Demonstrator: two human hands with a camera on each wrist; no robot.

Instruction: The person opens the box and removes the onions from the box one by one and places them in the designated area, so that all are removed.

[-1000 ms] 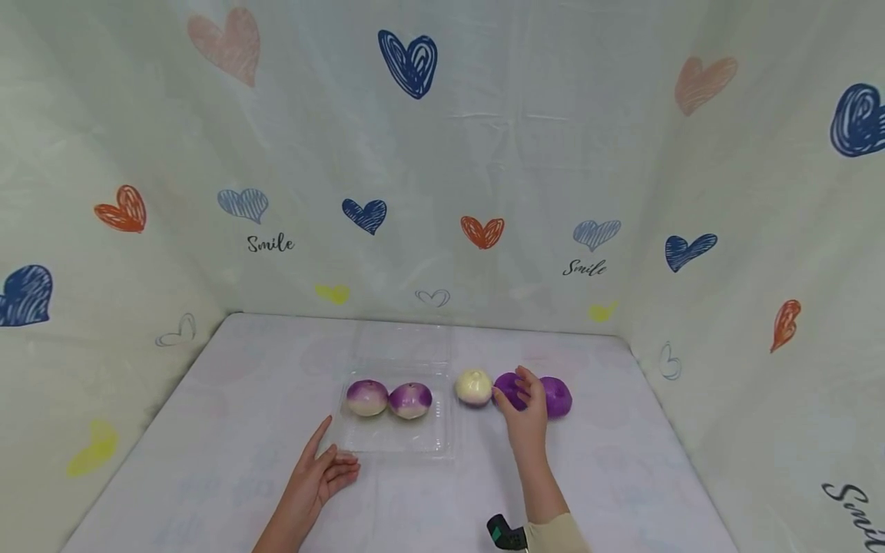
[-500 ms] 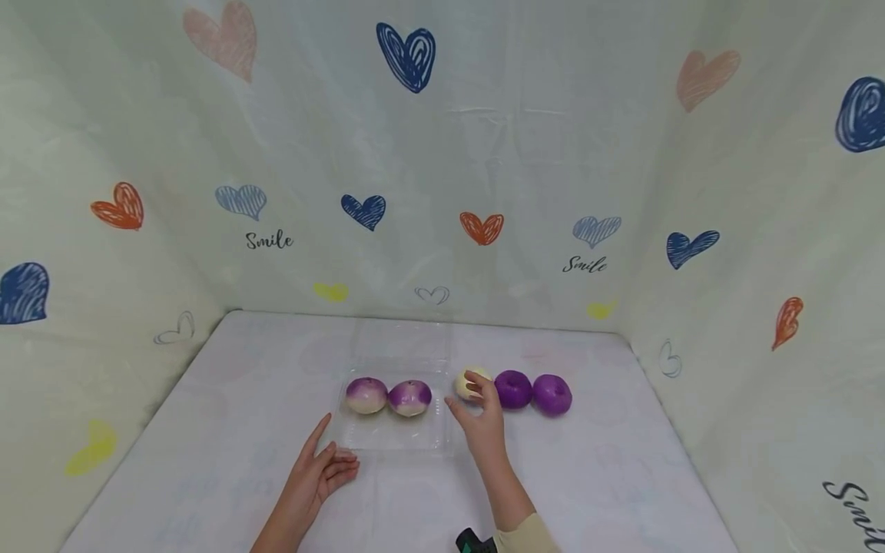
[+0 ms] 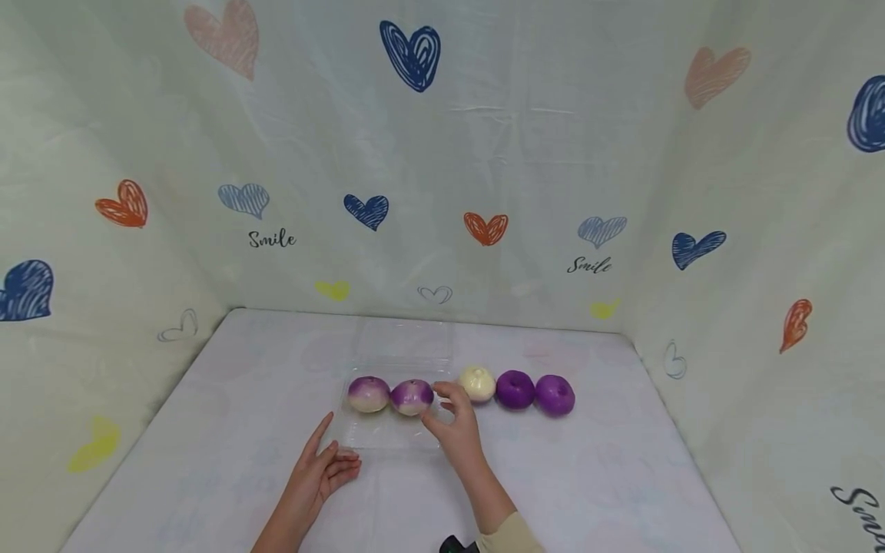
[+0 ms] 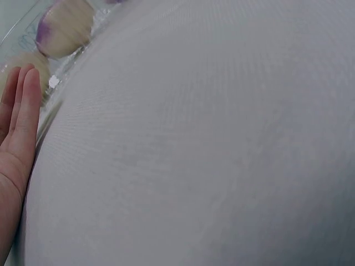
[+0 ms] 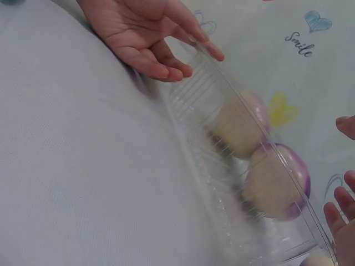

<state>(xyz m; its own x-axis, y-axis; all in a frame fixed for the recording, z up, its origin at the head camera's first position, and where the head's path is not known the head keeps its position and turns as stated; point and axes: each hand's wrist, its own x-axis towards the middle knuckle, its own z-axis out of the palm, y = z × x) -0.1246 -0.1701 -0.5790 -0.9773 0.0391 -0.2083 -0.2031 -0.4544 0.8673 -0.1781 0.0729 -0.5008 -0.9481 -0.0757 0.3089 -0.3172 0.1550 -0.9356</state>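
Two purple-and-white turnips, the left one and the right one, sit side by side in a clear plastic clamshell container. My right hand is above the container's right side, thumb and fingers spread beside the right turnip. In the right wrist view a gap shows between that hand and the turnip. My left hand rests at the container's front left corner, fingers mostly extended; the right wrist view shows its fingertips at the container's edge.
Right of the container, a cream-coloured round vegetable and two deep purple ones stand in a row. The container's clear lid lies folded back. A heart-printed cloth wall borders the white table.
My right hand has moved left, from the purple vegetables past the cream one to the right turnip. It carries nothing visible. The left hand has stayed at the container's corner.
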